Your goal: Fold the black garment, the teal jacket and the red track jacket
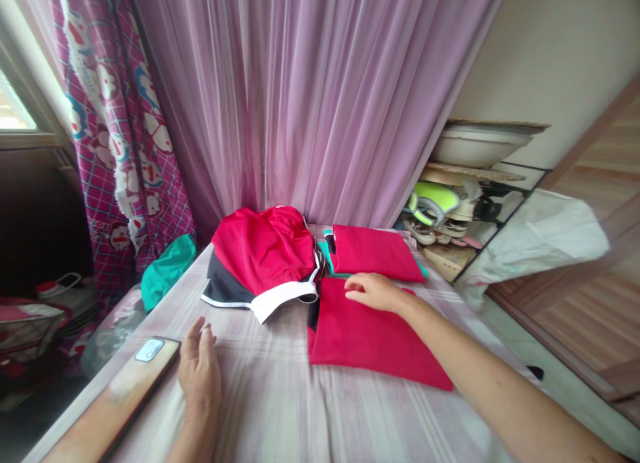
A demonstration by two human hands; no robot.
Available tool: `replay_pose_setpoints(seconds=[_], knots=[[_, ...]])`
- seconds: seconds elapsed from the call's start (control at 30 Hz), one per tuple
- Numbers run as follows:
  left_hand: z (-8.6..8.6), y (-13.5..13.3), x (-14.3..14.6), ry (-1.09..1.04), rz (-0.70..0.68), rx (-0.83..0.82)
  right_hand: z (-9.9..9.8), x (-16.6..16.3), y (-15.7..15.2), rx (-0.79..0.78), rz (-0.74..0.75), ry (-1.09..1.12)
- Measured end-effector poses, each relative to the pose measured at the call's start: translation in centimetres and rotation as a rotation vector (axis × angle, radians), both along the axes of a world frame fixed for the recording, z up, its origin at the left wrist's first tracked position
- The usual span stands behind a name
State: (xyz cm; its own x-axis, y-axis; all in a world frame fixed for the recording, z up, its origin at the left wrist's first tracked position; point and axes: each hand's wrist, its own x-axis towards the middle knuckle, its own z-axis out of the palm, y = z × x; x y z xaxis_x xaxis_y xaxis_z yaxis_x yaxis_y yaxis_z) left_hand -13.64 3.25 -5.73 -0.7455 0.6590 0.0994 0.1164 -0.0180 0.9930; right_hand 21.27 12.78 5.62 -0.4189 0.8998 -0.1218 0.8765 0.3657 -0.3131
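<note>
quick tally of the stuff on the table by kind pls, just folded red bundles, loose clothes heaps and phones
Folded red bundles: 2
Loose clothes heap: 1
Phone: 1
Total: 4

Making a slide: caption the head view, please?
Right hand over a folded red garment, left hand beside a phone.

Red garment folded flat; folded stack behind; rumpled red/blk clothes L.
</note>
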Motion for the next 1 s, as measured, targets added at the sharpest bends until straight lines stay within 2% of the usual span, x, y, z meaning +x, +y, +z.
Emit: replay_pose_setpoints(seconds=[0.07,0.17,0.23,0.3,0.37,0.43,0.5,0.53,0.57,0.63,0.7,0.77,0.87,1.0], knots=[[-0.1,0.1,-0.1,0.002,-0.004,0.002,-1.1,0.8,1.3,0.124,-0.151,-0.053],[-0.5,0.3,-0.3,0.007,0.002,0.019,-1.9,1.6,2.6,-0.024,-0.202,-0.11],[-0.8,0.4,-0.4,0.016,-0.003,0.032,-1.5,1.8,2.4,-0.051,-0.193,-0.073],[-1.2,0.4,-0.5,0.029,-0.012,0.045,0.0,1.7,1.1,-0.081,-0.123,-0.006],[-1.5,0.5,-0.6,0.049,-0.019,0.05,2.2,1.6,-0.9,-0.293,0.044,0.049],[-1.8,0.5,-0.7,0.076,-0.02,0.047,4.3,1.7,-2.7,-0.659,0.216,0.069],[-2.0,0.5,-0.8,0.096,-0.02,0.039,5.6,2.1,-3.6,-0.916,0.255,0.072],[-2.0,0.5,-0.8,0.1,-0.022,0.034,5.8,2.4,-3.5,-0.942,0.221,0.071],[-2.0,0.5,-0.8,0.1,-0.023,0.031,5.6,2.7,-3.2,-0.885,0.162,0.061],[-1.9,0.5,-0.8,0.092,-0.022,0.031,4.4,3.4,-2.0,-0.579,0.026,-0.02],[-1.6,0.4,-0.7,0.082,-0.018,0.033,2.3,3.7,-0.7,-0.241,-0.087,-0.144],[-1.2,0.4,-0.5,0.062,-0.013,0.027,0.0,3.7,0.0,-0.07,-0.122,-0.223],[-0.8,0.3,-0.3,0.022,-0.008,0.02,-2.6,3.3,0.1,-0.08,-0.086,-0.256],[-0.8,0.4,-0.3,0.022,-0.015,0.026,-3.4,2.7,-0.5,-0.121,-0.077,-0.32]])
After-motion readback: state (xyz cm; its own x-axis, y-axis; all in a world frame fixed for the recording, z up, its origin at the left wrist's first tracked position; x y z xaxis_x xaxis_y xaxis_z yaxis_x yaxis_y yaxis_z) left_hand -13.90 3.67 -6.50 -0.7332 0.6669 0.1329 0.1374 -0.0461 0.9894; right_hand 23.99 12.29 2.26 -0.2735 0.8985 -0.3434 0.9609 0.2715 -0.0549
